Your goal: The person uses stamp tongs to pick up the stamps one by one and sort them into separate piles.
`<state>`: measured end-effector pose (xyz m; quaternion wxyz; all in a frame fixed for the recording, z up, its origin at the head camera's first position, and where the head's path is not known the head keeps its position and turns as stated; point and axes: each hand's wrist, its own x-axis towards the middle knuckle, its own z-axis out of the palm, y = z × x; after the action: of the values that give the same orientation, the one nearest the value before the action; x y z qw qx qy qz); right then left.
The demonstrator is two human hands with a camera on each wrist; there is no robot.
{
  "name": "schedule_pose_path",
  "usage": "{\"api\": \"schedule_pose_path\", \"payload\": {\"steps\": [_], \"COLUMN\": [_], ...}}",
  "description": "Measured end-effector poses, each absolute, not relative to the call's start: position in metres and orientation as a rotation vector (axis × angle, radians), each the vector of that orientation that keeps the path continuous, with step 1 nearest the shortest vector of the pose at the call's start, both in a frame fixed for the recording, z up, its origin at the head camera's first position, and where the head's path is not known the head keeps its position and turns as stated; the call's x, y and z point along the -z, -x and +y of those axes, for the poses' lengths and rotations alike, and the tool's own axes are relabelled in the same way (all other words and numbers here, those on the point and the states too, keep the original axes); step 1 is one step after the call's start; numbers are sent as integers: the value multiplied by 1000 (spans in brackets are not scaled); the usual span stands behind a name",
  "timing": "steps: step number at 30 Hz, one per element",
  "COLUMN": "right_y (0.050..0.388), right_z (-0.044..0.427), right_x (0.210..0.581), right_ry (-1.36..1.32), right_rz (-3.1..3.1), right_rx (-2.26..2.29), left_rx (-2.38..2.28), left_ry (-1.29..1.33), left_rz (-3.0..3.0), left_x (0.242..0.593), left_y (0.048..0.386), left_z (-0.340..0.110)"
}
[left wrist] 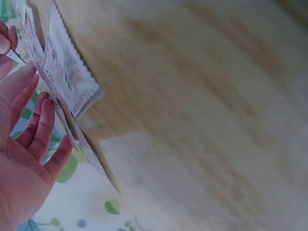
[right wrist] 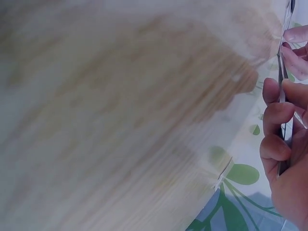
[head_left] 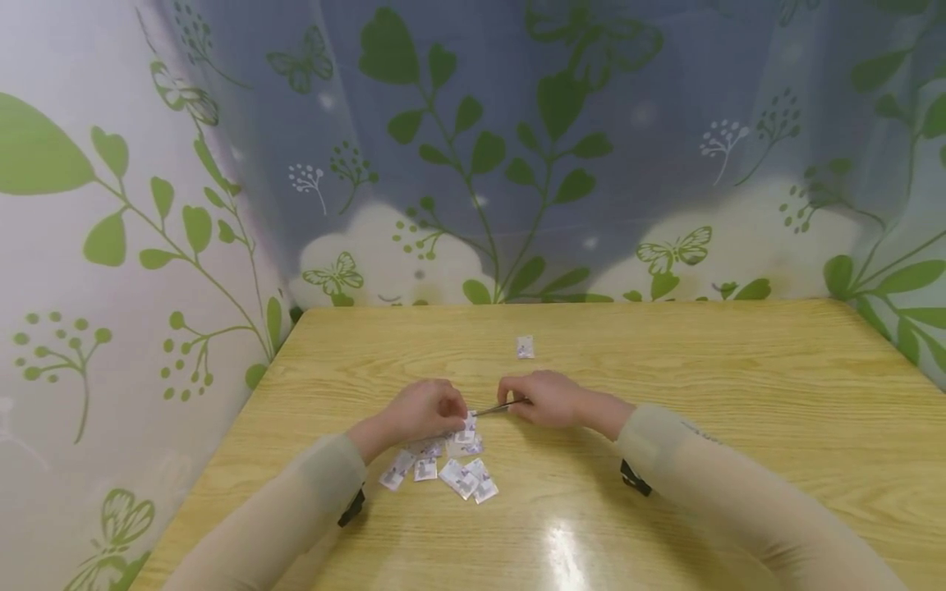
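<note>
My left hand (head_left: 429,408) pinches a small white packet (head_left: 469,425) with purple print, just above a loose pile of similar packets (head_left: 458,478). In the left wrist view, packets with a serrated edge (left wrist: 72,72) are close to the camera, beside the fingers. A slim pair of metal tweezers (head_left: 502,406) is gripped by my right hand (head_left: 547,400). Its tips point left and meet the pinched packet's upper edge; whether they clasp it is too small to tell. The right wrist view shows the tweezers (right wrist: 282,72) held between thumb and curled fingers.
One single packet (head_left: 525,347) lies farther back on the wooden table (head_left: 702,361). Behind and left of the table hangs a curtain (head_left: 458,164) with leaves and butterflies. A bright light reflection marks the tabletop near the front.
</note>
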<state>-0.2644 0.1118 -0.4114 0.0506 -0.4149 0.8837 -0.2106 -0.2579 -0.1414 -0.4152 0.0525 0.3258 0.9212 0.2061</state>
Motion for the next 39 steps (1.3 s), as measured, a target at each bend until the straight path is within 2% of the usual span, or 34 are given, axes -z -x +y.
{"api": "schedule_pose_path", "payload": {"steps": [13, 20, 29, 39], "right_y": [265, 266, 266, 253], "right_z": [109, 118, 146, 192], "right_x": [413, 397, 369, 362], "right_ry": [1254, 1242, 1267, 1129], "right_rz": [2704, 2716, 2683, 2652], "right_rx": [633, 675, 787, 863], "left_rx": [-597, -638, -730, -733], "left_ry": [-1002, -996, -1038, -1142], "left_rz": [2794, 2777, 2659, 2564], "left_x": [415, 409, 405, 414], "left_y": [258, 256, 246, 242], "left_z": [-141, -146, -154, -155]}}
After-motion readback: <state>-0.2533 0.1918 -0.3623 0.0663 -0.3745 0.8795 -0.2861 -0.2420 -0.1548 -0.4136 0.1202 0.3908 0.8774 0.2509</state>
